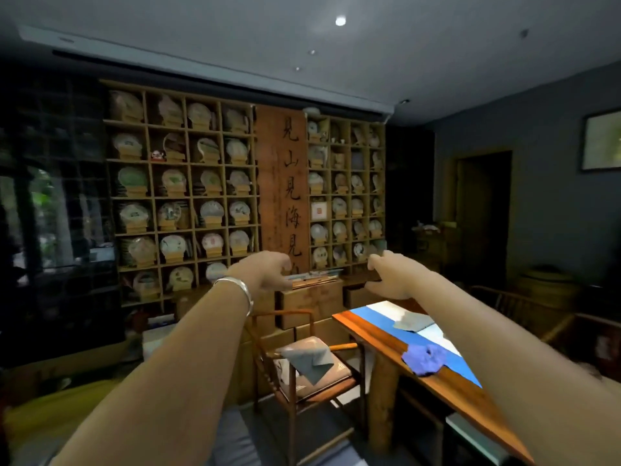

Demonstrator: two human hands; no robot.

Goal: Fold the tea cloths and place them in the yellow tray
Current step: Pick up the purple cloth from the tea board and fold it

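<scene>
- Tea cloths lie in three places: a crumpled purple cloth (pixel 424 358) on the near part of the wooden table (pixel 379 334), a grey cloth (pixel 414 321) farther along the same table on its blue-and-white strip, and another grey cloth (pixel 311 360) draped over the seat of the wooden chair (pixel 304 381).
- The chair stands just beside the table's left edge, with stacked cardboard boxes (pixel 311 302) behind it.
- A tall wall shelf (pixel 183 193) of round wrapped cakes on small stands fills the background, split by a wooden board (pixel 285 190) with brush characters.
- The left hand (pixel 265 272), a silver bangle (pixel 237 294) at its wrist, is stretched forward in the air, fingers loosely curled and grasping nothing.
- The right hand (pixel 391 274) is likewise raised and extended, fingers relaxed and bent, empty.
- All three cloths lie well below and apart from both hands; neither hand touches any.
- A yellow shape at the lower left is too blurred to identify.
</scene>
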